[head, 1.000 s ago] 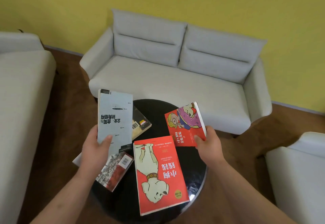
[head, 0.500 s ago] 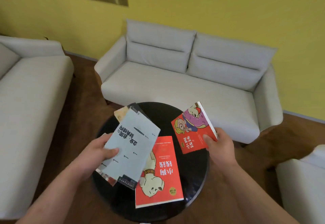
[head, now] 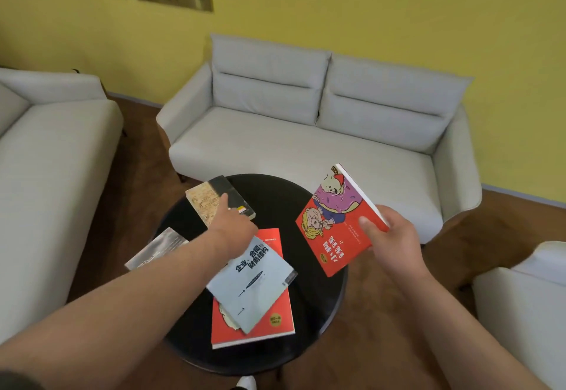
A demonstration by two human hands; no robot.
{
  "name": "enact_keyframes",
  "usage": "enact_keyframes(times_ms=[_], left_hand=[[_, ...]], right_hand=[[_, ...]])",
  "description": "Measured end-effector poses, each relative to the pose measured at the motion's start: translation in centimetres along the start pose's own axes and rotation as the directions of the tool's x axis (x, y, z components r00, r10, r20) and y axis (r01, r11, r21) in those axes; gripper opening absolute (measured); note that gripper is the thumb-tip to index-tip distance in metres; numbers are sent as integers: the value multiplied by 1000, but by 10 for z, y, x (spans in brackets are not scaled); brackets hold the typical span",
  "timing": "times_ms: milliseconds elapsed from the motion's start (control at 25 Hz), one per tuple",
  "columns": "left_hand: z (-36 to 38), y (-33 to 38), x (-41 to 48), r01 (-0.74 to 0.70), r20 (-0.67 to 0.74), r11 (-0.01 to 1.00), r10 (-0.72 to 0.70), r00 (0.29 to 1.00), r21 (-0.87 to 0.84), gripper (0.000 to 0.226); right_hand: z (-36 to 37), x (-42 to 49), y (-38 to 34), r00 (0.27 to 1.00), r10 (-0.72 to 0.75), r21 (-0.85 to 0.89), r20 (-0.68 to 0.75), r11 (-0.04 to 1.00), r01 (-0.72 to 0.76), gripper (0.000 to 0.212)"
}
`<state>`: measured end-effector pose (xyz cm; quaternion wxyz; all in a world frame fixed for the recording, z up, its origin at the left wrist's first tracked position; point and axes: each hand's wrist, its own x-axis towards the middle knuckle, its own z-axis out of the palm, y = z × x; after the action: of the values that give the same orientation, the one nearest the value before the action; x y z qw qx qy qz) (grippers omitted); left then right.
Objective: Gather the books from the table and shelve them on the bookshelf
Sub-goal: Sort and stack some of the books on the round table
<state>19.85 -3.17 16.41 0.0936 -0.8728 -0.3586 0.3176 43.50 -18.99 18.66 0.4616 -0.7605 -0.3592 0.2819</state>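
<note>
On the round black table [head: 315, 313] a pale blue book [head: 257, 279] lies across a large red book [head: 275, 326]. My left hand [head: 231, 221] reaches past them, fingers straight, onto a tan-and-black book [head: 211, 198] at the table's far side. A grey book [head: 156, 248] sticks out over the left rim, partly hidden by my left forearm. My right hand [head: 387, 236] holds a smaller red cartoon-cover book [head: 333, 221] tilted up above the table's right side, thumb on the cover.
A grey two-seat sofa [head: 306, 132] stands behind the table against a yellow wall. Another grey sofa [head: 46, 159] is on the left, and a white armchair [head: 526, 304] on the right. Brown floor surrounds the table. No bookshelf is in view.
My left hand let the pale blue book down onto the large red book and reached forward to the tan-and-black book. My right hand raised the cartoon book slightly.
</note>
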Motion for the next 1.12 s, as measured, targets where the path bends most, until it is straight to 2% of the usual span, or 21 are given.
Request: enact_keyframes(times_ms=[80, 120, 160, 200, 240, 280, 320, 360, 400, 440, 560, 640, 680, 760, 840, 960, 1040, 1120], left_hand=[[2, 20, 5, -55, -92, 998, 56, 994, 20, 49], [5, 27, 4, -64, -140, 997, 59, 988, -32, 56], [11, 33, 1, -36, -200, 991, 9, 980, -131, 63], [17, 39, -5, 49, -246, 955, -125, 961, -292, 68], [27, 45, -14, 174, -233, 851, -323, 917, -496, 71], [35, 52, -26, 288, -139, 670, -508, 850, -684, 74], [45, 60, -39, 365, 7, 469, -606, 795, -804, 81], [55, 68, -51, 403, 146, 302, -616, 774, -864, 90], [65, 75, -61, 409, 235, 190, -579, 781, -892, 98], [72, 80, -68, 389, 262, 133, -543, 798, -911, 102], [79, 76, -72, 261, 197, 54, -516, 833, -964, 102], [75, 70, -72, 187, 214, -104, -481, 850, -977, 88], [75, 68, -73, 162, 227, -178, -463, 857, -971, 81], [79, 65, -73, 148, 268, -289, -438, 858, -946, 71], [83, 59, -73, 149, 338, -446, -382, 860, -883, 62], [83, 55, -75, 156, 388, -563, -319, 865, -811, 54], [87, 51, -73, 113, 407, -671, -298, 864, -732, 49], [92, 46, -68, 106, 403, -743, -233, 885, -661, 55]], right_hand=[[-8, -1, 1, 1000, 0, -3, -6, 1000, 0, 26], [-12, -1, 2, 1000, 4, 12, -10, 1000, -4, 26], [-16, -2, 2, 1000, 7, 42, -17, 999, -7, 26], [-20, -2, 2, 1000, 9, 85, -22, 996, -7, 25], [-24, -2, 0, 999, 16, 130, -31, 991, -12, 24], [-27, -2, -2, 998, 31, 179, -46, 984, -22, 23], [-28, -1, -6, 997, 57, 223, -60, 974, -43, 21], [-29, 1, -8, 994, 87, 262, -63, 963, -68, 20], [-28, 2, -12, 992, 114, 301, -54, 949, -93, 19], [-25, 4, -16, 991, 133, 343, -35, 933, -113, 21], [-11, 13, -25, 987, 152, 439, 49, 884, -158, 28], [7, 19, -26, 972, 181, 425, 147, 876, -227, 33], [21, 23, -24, 949, 231, 400, 214, 866, -301, 36], [56, 30, -13, 857, 389, 313, 339, 812, -492, 48], [91, 32, -5, 763, 515, 201, 392, 761, -617, 54], [122, 27, 11, 741, 550, 144, 385, 758, -637, 50], [128, 19, 24, 760, 482, 127, 435, 803, -582, 44], [128, 9, 33, 738, 399, 62, 544, 858, -510, 53]])
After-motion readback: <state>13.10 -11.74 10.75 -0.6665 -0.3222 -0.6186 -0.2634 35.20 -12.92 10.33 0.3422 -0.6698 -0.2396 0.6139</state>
